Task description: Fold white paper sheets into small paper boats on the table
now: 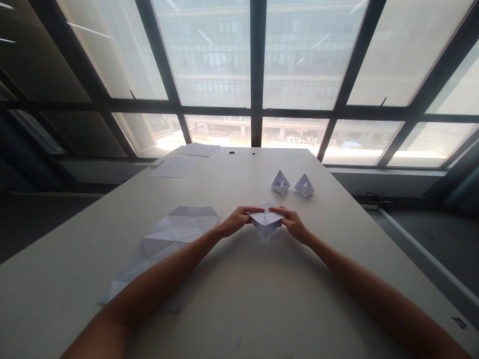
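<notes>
Between my two hands is a piece of folded white paper (265,228), diamond-shaped with a crease down its middle. My left hand (239,219) pinches its left corner, the fingers on top and the thumb at the side. On the opposite corner, my right hand (294,223) grips in the same way. The paper's lower point faces me, just above the table. Beyond my right hand stand two folded paper boats (280,183), side by side with peaked middles. A creased, unfolded white sheet (175,234) lies left of my hands, partly hidden by my left forearm.
The white table (239,309) stretches away toward large dark-framed windows (257,75). Flat white sheets (198,149) lie at its far left. Two small dark round spots (231,152) sit near the far edge. A dark clip-like object (459,322) is at the near right edge.
</notes>
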### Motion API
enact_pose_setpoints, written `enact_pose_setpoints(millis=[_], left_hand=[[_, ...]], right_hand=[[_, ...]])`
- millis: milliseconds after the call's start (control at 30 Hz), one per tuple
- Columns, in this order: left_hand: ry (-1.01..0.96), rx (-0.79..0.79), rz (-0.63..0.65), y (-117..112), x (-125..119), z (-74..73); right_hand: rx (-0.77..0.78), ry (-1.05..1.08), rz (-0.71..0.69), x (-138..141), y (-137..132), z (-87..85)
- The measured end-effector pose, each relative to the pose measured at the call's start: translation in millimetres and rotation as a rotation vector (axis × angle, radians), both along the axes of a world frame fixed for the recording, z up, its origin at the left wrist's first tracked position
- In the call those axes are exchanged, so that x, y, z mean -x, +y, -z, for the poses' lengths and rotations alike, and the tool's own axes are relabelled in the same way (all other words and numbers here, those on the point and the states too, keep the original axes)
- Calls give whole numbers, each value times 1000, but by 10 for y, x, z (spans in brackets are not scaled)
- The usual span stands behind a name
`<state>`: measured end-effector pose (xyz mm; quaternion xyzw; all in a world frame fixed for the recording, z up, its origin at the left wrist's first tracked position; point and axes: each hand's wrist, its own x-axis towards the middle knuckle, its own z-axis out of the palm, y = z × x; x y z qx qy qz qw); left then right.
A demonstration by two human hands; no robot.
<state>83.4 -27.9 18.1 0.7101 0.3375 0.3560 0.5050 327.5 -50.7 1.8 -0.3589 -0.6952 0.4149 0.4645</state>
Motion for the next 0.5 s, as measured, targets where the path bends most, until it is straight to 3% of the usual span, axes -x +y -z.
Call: enact_pose_setpoints(millis=[133, 267, 400, 500], left_hand=[[340, -441, 6, 15, 72, 154], [587, -711, 163, -37, 101, 174], [642, -705, 152, -81, 56, 142], [610, -604, 44, -118, -18, 155]], right_hand=[[-94, -349, -34, -91, -33, -5], [-281, -662, 159, -73, -109, 25], [-354, -696, 71, -20, -141, 37], [-322, -623, -19, 3, -132, 19]])
